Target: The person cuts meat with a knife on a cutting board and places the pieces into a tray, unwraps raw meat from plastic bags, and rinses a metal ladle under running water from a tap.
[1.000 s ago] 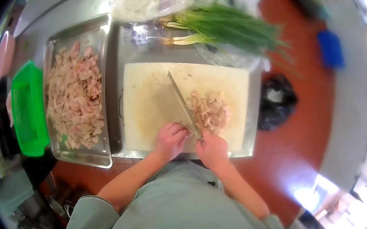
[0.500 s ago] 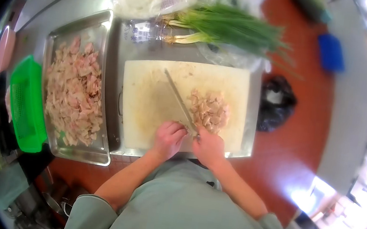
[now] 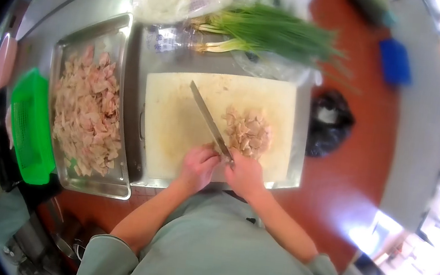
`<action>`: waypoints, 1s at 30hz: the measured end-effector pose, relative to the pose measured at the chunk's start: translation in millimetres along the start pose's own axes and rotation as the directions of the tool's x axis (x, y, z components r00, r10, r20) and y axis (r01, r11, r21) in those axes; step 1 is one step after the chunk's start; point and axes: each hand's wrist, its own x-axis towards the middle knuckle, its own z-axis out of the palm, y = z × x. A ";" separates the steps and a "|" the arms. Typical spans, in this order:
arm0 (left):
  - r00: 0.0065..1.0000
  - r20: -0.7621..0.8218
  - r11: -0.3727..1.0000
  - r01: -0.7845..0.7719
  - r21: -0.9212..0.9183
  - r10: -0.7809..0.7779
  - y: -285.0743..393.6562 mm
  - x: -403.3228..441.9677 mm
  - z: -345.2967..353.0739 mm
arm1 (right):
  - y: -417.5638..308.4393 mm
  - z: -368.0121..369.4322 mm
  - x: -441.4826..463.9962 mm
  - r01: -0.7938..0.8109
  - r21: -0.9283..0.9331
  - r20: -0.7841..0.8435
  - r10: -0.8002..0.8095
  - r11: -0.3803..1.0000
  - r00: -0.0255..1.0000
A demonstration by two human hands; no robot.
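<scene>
At the centre of the frame, a knife point(image 3: 207, 115) is gripped in the right hand point(image 3: 245, 173), its blade slanted toward the upper left over a white cutting board point(image 3: 166, 125). The left hand point(image 3: 198, 167) is placed just beside the handle end, fingers curled; whether anything is pinched there cannot be told. Cut meat point(image 3: 248, 133) is heaped on the board, right of the blade. At frame left, a metal tray point(image 3: 114, 38) is loaded with meat pieces point(image 3: 89, 115). Spring onions point(image 3: 275, 32) are laid at upper centre.
</scene>
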 end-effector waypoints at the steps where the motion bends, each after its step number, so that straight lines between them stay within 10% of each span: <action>1: 1.000 -0.015 1.000 -0.016 -0.006 0.016 0.5 0.2 -2.1 | 3.4 -3.2 -0.5 -0.007 0.015 -0.013 0.007 1.000 1.000; 10: 0.999 0.033 0.999 0.042 0.014 -0.043 -2.4 -5.9 -5.4 | -3.9 -33.3 -62.1 -0.088 -0.153 0.270 0.127 0.984 0.954; 16: 0.998 0.057 0.999 0.016 -0.030 -0.014 -1.0 -8.4 -7.8 | 3.2 11.9 9.4 0.072 0.048 -0.049 -0.069 0.996 0.996; 26: 0.997 0.032 0.989 0.077 -0.124 -0.074 1.9 -0.8 -19.6 | 12.7 -38.6 -62.1 -0.156 -0.018 0.190 0.156 0.988 0.969; 30: 0.918 -0.131 0.926 0.362 -0.106 -0.374 -6.6 16.5 -28.3 | 21.8 -34.4 -68.4 -0.230 0.056 0.108 0.223 0.972 0.969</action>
